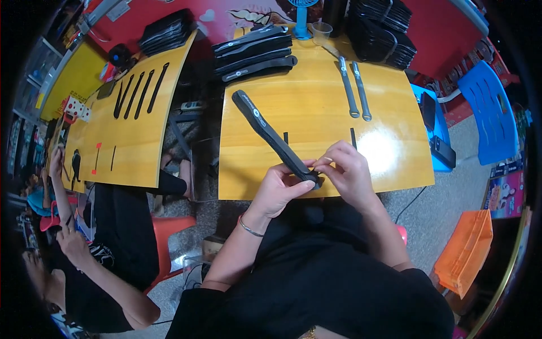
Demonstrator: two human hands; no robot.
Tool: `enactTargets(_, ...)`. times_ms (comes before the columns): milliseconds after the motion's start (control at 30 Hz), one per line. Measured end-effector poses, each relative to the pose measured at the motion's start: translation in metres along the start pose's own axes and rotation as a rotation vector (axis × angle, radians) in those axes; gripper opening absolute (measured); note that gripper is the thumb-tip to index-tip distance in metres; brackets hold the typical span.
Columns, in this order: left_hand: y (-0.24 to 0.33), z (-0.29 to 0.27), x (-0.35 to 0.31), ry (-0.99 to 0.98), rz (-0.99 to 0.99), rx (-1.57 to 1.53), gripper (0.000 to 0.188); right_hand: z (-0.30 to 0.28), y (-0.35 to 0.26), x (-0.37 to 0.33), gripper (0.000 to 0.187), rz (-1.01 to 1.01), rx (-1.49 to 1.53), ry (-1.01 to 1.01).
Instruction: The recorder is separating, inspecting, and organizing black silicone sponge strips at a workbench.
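A long black strap (265,127) with a white printed mark slants up and away from my hands over the near part of the yellow table (248,169). Its lower end is gripped between the thumb and fingers of my left hand (279,189), which wears a bracelet. The fingertips of my right hand (347,166) pinch at that same end; what exactly they hold there is small and partly hidden. Two dark grey straps with looped ends, a left one (348,90) and a right one (361,93), lie farther off on the right.
Stacked black straps (254,53) stand at the table's far left, banded black bundles (378,39) at the far right. Between them are a blue fan (302,22) and a clear cup (322,33). A co-worker's arms (84,248) are at the left table (141,135). An orange crate (466,248) sits right.
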State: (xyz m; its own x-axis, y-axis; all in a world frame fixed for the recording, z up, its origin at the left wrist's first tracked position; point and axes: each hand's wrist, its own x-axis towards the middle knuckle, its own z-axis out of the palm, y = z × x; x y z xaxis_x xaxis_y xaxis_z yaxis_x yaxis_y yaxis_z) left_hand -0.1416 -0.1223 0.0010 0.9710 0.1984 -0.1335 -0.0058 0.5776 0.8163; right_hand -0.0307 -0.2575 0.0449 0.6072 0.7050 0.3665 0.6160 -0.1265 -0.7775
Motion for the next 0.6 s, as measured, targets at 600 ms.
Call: enactTargets(600,-0.013,0.009,-0.004,-0.206,-0.097,-0.389,0.029,-0.026,-0.009,0.008,0.025,-0.091,0.124,-0.246)
